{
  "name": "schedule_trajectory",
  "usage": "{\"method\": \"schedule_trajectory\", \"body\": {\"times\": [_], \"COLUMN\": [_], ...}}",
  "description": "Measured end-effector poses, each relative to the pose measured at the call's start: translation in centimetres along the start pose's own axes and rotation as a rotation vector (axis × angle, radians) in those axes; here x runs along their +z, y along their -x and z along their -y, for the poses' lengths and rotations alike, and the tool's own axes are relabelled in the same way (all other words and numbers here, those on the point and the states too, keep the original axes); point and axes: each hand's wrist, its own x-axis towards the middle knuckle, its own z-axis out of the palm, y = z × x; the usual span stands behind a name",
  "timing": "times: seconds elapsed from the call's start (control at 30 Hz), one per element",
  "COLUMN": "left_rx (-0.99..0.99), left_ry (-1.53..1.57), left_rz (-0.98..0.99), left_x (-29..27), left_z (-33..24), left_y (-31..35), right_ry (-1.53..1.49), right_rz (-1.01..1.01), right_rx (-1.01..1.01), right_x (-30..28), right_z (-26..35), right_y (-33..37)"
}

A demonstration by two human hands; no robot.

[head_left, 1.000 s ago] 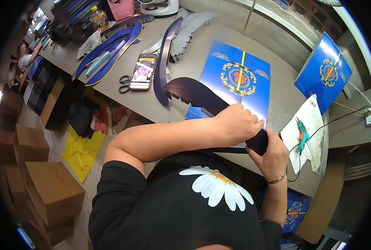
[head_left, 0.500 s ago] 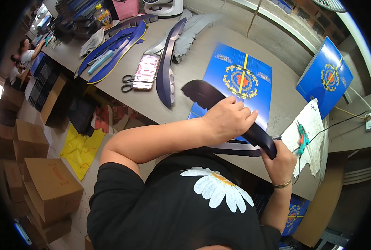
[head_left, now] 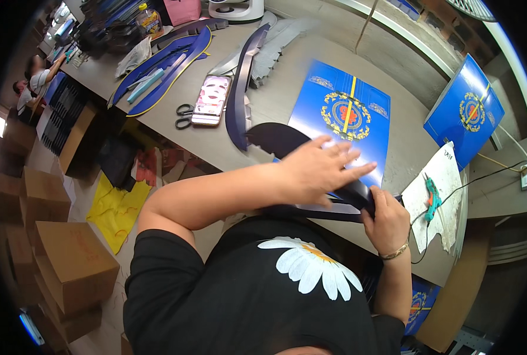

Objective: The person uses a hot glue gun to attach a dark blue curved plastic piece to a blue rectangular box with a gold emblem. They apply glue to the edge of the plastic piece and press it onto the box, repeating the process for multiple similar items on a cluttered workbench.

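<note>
A dark, curved, glossy strip [head_left: 275, 138] slants across the table's front edge in front of me. My right hand [head_left: 387, 222] has its fingers wrapped round the strip's near right end. Over its middle lies my left hand [head_left: 316, 171], open with fingers spread and slightly blurred; whether the palm touches the strip, I cannot tell. Below both hands, a second curved strip [head_left: 334, 212] with a silvery inner face runs along the table edge, partly hidden. Behind the strip lies a blue printed board [head_left: 370, 89] with a round gold emblem.
Left of the board lie a navy curved strip [head_left: 238, 100], a phone [head_left: 210, 100], black scissors [head_left: 183, 116] and blue yellow-edged pieces [head_left: 169, 77]. A corded green glue gun [head_left: 433, 198] rests on white sheeting [head_left: 440, 225] at right. Cardboard boxes [head_left: 77, 248] stand at left.
My left hand has opened from its grip on the strip and spread its fingers. The strip's far end has dropped and shifted left; my right hand has moved slightly left.
</note>
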Motion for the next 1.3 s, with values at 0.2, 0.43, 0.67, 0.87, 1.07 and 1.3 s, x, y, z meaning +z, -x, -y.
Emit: {"method": "schedule_trajectory", "body": {"times": [0.2,0.43,0.67,0.87,1.07,1.3], "left_rx": [-0.659,-0.985,-0.542,-0.044,-0.044,-0.050], "left_ry": [-0.310,-0.658,-0.147,0.075,0.033,-0.109], "left_rz": [-0.213,0.357,-0.330,0.187,0.108,0.114], "left_x": [-3.9,-1.1,-4.4,-3.7,-0.9,-1.3], "left_z": [14.1,21.8,18.0,3.4,2.1,1.0], "left_y": [9.3,17.7,10.2,3.1,2.1,0.9], "right_ry": [-0.043,-0.095,-0.080,-0.096,-0.091,-0.097], "right_rz": [-0.073,-0.113,-0.093,-0.011,-0.024,0.001], "right_rx": [0.123,0.107,0.103,0.038,0.022,0.025], "right_x": [0.9,0.9,0.2,0.1,-0.3,-0.4], "right_z": [-2.4,-1.9,-1.7,-0.4,-0.6,-0.7], "right_y": [1.4,0.4,0.5,-0.1,0.1,0.3]}}
